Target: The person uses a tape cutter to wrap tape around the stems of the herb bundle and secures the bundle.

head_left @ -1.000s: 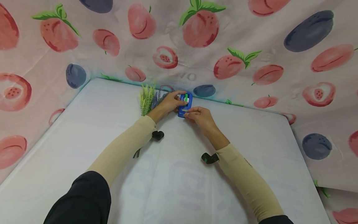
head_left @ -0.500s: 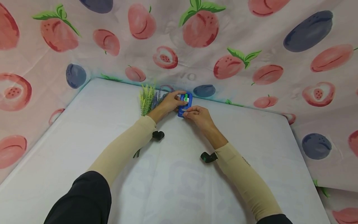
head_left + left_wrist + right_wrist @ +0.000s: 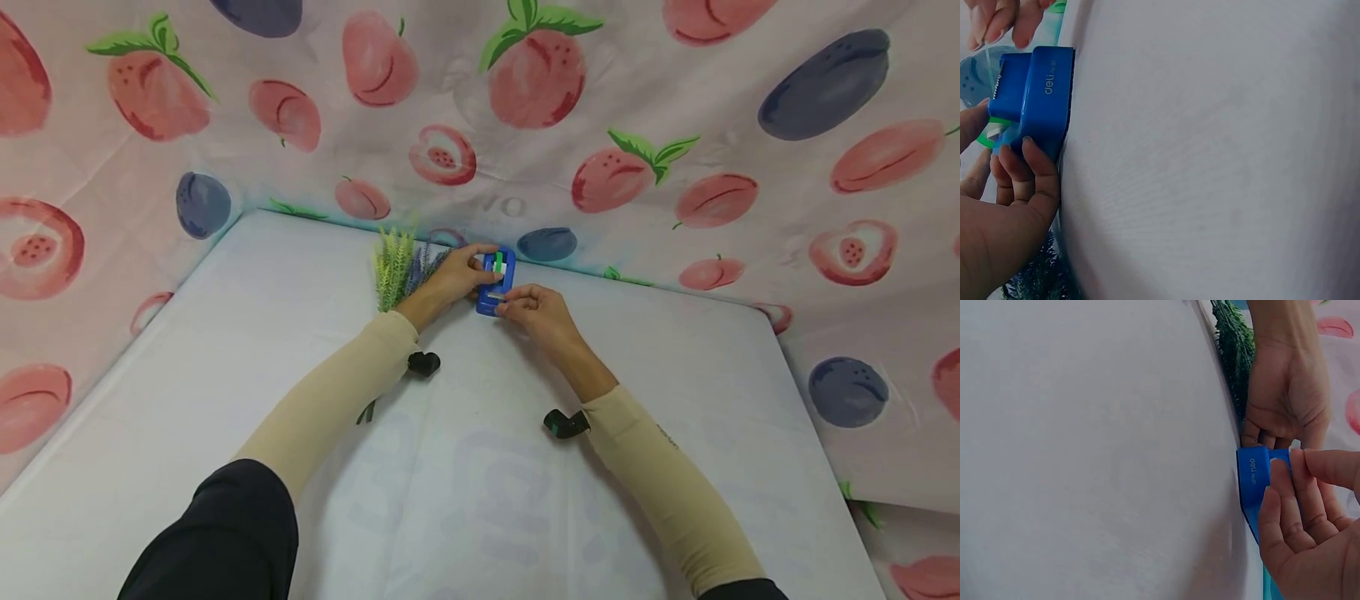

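Note:
A blue tape dispenser (image 3: 512, 265) with "deli" printed on its side stands near the back edge of the table. It holds a roll with a green core (image 3: 498, 262). My left hand (image 3: 454, 273) grips the dispenser from the left, several fingers (image 3: 1040, 167) lying along its lower side in the left wrist view. At the dispenser's front end, my right hand (image 3: 542, 318) pinches a clear strip of tape (image 3: 989, 67), which runs to the toothed cutter (image 3: 999, 82). In the right wrist view, the right fingers (image 3: 1282, 481) partly hide the blue body.
Yellow-green flower sprigs (image 3: 393, 271) and purple ones (image 3: 422, 265) lie left of the dispenser, partly under the left forearm; their stems (image 3: 367, 412) stick out below it. A fruit-printed cloth (image 3: 517, 158) hangs behind the white table (image 3: 480, 483).
My right hand shifts slightly left, then slightly back to the right at the dispenser's front end. The left hand and the dispenser stay in place.

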A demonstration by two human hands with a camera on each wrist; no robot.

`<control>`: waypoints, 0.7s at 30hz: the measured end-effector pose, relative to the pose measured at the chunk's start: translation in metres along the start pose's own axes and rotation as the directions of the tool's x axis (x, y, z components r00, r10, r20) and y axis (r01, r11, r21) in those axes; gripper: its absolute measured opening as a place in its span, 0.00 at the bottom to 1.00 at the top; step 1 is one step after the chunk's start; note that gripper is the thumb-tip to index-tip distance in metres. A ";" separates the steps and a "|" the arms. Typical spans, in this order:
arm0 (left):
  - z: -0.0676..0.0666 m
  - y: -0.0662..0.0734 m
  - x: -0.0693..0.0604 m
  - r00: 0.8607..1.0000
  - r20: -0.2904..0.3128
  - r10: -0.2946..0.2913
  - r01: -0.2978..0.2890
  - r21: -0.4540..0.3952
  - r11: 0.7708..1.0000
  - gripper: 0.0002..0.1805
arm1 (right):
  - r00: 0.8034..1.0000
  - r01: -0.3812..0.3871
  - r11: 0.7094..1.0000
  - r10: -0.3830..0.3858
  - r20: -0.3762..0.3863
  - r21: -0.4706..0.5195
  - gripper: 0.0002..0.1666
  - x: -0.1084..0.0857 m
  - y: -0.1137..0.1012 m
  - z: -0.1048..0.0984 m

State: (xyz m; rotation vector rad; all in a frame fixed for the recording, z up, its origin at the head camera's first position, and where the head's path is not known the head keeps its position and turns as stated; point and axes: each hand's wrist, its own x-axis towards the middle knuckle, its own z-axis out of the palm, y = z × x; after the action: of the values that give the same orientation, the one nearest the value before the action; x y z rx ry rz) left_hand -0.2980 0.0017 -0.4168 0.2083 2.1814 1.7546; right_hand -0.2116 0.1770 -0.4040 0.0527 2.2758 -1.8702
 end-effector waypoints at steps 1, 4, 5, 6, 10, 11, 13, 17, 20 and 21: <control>0.000 0.000 0.000 1.000 0.000 0.002 -0.002 0.002 1.000 0.31 | 1.000 -0.003 1.000 0.003 0.002 0.005 0.14 -0.001 0.000 0.000; 0.000 -0.001 0.001 1.000 0.003 0.008 -0.008 0.016 1.000 0.31 | 1.000 -0.012 0.999 0.011 0.006 0.038 0.15 -0.003 0.000 0.002; 0.000 0.000 0.002 1.000 0.004 0.010 -0.010 0.019 1.000 0.31 | 1.000 -0.015 0.999 0.015 0.006 0.049 0.16 -0.003 0.000 0.002; 0.000 0.000 0.002 1.000 0.004 0.011 -0.011 0.020 1.000 0.31 | 1.000 -0.022 0.998 0.022 0.005 0.057 0.16 -0.004 -0.001 0.002; 0.000 -0.001 0.002 1.000 0.003 0.013 -0.013 0.021 1.000 0.31 | 0.998 -0.069 0.996 0.068 0.007 0.059 0.20 -0.005 -0.003 0.003; 0.000 -0.001 0.002 1.000 0.002 0.012 -0.012 0.019 1.000 0.31 | 0.997 -0.082 0.995 0.081 0.011 0.059 0.20 -0.006 -0.004 0.003; 0.000 -0.001 0.002 1.000 0.003 0.010 -0.010 0.018 1.000 0.31 | 0.994 -0.108 0.993 0.107 0.019 0.053 0.21 -0.007 -0.004 0.003; 0.000 -0.001 0.001 1.000 0.005 0.010 -0.010 0.009 1.000 0.31 | 0.989 -0.145 0.988 0.142 0.049 0.054 0.21 -0.008 -0.003 0.001; 0.000 -0.001 0.000 1.000 0.005 0.014 -0.014 0.006 1.000 0.31 | 0.979 -0.188 0.980 0.182 0.086 0.067 0.20 -0.007 -0.002 0.000; 0.000 -0.001 0.000 1.000 0.005 0.016 -0.016 0.006 1.000 0.31 | 0.975 -0.206 0.976 0.199 0.099 0.074 0.20 -0.007 -0.002 0.000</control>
State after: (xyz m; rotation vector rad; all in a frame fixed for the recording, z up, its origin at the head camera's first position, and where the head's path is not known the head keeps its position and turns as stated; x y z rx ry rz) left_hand -0.2982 0.0017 -0.4177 0.2319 2.1878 1.7550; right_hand -0.2054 0.1768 -0.4006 0.2001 2.0476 -1.8221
